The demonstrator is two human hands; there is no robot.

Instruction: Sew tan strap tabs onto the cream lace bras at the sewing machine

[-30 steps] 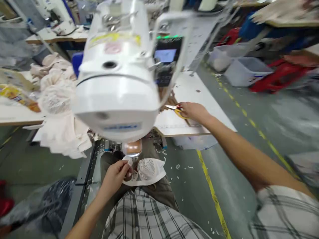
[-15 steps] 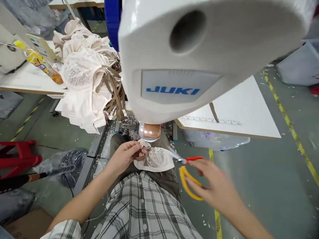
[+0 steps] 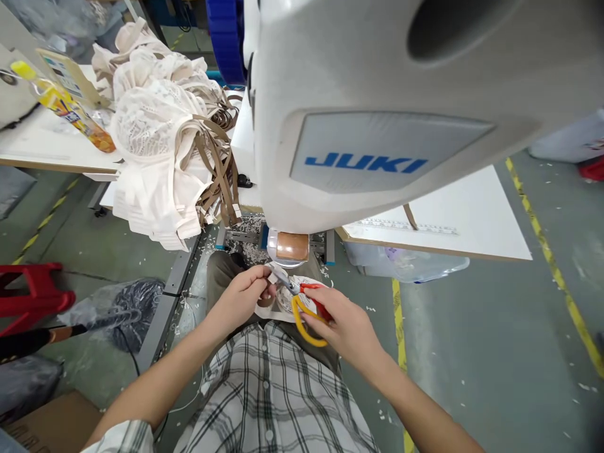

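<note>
Steadily now: my left hand [image 3: 244, 296] pinches the bra's [image 3: 284, 306] edge, and my right hand [image 3: 348, 322] points the scissors [image 3: 295, 289] toward it.
My left fingers are closed on cloth, my right ones wrapped around the handles; whether the blades touch the cloth, I cannot tell. The bra spreads just below and right of my pinch, partly behind the scissors. Best, I judge, to hold that edge taut, with fingertips clear of the blades.

Garment workshop, apparently: JUKI machine [image 3: 368, 94]
</note>
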